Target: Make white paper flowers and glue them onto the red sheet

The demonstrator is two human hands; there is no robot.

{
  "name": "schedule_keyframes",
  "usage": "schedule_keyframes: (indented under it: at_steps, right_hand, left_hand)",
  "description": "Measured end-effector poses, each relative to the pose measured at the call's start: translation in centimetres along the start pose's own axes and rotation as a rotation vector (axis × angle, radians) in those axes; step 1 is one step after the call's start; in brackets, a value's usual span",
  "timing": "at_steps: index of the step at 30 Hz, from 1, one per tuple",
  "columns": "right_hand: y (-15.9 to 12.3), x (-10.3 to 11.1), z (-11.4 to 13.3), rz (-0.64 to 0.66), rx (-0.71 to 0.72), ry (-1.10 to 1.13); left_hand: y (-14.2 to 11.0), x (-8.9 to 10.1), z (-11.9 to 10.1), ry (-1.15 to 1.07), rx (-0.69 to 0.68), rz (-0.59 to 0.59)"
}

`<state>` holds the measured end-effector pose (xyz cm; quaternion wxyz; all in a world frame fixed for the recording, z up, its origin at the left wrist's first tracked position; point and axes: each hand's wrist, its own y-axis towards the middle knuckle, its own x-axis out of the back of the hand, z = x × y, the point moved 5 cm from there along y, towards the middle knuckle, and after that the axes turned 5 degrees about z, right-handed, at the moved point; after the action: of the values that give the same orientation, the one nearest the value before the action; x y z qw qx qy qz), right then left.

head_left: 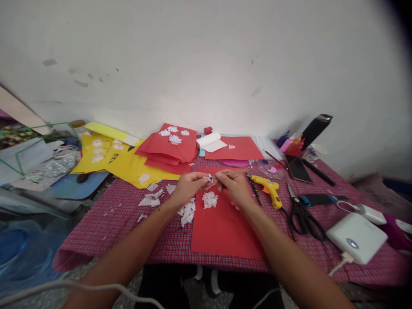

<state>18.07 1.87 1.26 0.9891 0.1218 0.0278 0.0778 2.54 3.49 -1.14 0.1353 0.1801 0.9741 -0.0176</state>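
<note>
My left hand [189,185] pinches a small piece of white paper [209,177] with a dark spot on it. My right hand [234,185] meets it there, closed round a thin brown stick [237,171] that points to the right. Both hands are above a red sheet of paper [222,231]. On that sheet, just below my fingers, lies a crumpled white paper flower [210,200]. Left of the sheet is a pile of torn white paper scraps [187,212], partly beside my left forearm. My fingertips hide some of what is between them.
A yellow glue gun [270,189], black scissors [304,216], a blue-handled cutter [317,199] and a white power bank [357,238] lie to the right. A white paper roll [209,140] and red papers with white flowers [177,148] are behind; yellow sheets [128,165] are at left.
</note>
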Motion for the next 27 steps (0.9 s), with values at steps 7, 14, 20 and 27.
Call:
schedule_keyframes:
  at_steps: [7, 14, 20, 27]
  right_hand:
    - [0.0, -0.1, -0.9, -0.041, -0.053, 0.191]
    - [-0.1, 0.0, -0.7, -0.017, -0.048, 0.113]
    - [-0.2, 0.0, -0.6, -0.117, -0.024, 0.039]
    - [-0.2, -0.6, -1.2, 0.004, -0.086, 0.282]
  left_hand:
    - [-0.5, -0.6, -0.8, 0.314, -0.090, 0.094]
    - [-0.5, -0.7, -0.8, 0.362, -0.110, 0.107]
    - [-1.0, -1.1, -1.1, 0.578, -0.162, 0.118]
    - [-1.6, -1.4, -2.6, 0.778, -0.281, 0.084]
